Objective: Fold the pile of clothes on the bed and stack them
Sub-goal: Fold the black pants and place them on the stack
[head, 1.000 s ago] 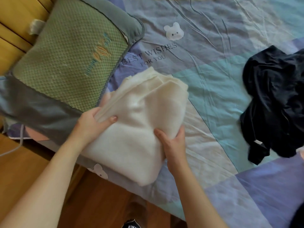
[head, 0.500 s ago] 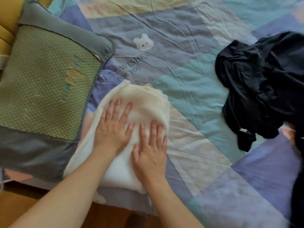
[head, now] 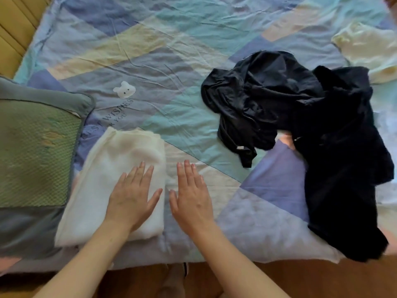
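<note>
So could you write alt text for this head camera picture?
A person's left hand lies flat on a folded white cloth on a patchwork bedsheet, the right hand open beside it. Crumpled dark clothes wait to the right.

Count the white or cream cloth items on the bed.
2: a folded white cloth beside the green pillow under the left hand, and a crumpled cream cloth at far right. More may hide under the dark clothes.

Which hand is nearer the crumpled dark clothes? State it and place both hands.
Right. The right hand is over the bedsheet, left of the dark clothes. The left hand lies farther left, on the folded white garment.
</note>
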